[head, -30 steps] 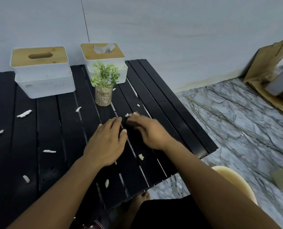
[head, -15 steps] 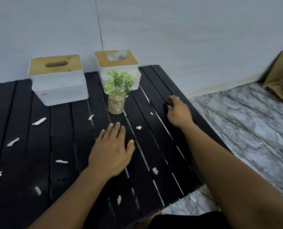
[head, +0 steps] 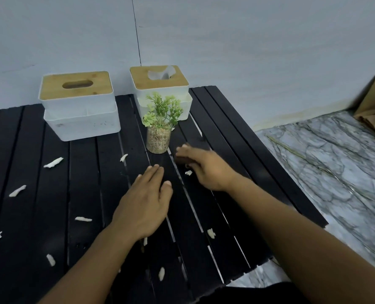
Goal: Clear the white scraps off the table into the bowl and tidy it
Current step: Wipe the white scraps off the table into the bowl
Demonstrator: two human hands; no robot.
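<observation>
Left hand [head: 144, 210] flat, palm down, fingers spread open on the black slatted table [head: 237, 137], gripping nothing. Right hand [head: 206, 167] curled just past it, blurred, fingers bent toward a small white scrap [head: 188, 172] lying at the fingertips (closed on it or only touching, impossible to tell), close to the glass jar with the green plant [head: 159, 132]. More white scraps scattered over the slats to the left and near edge, two white tissue boxes with wooden lids [head: 77, 102] standing at the back by the wall; bowl out of view.
</observation>
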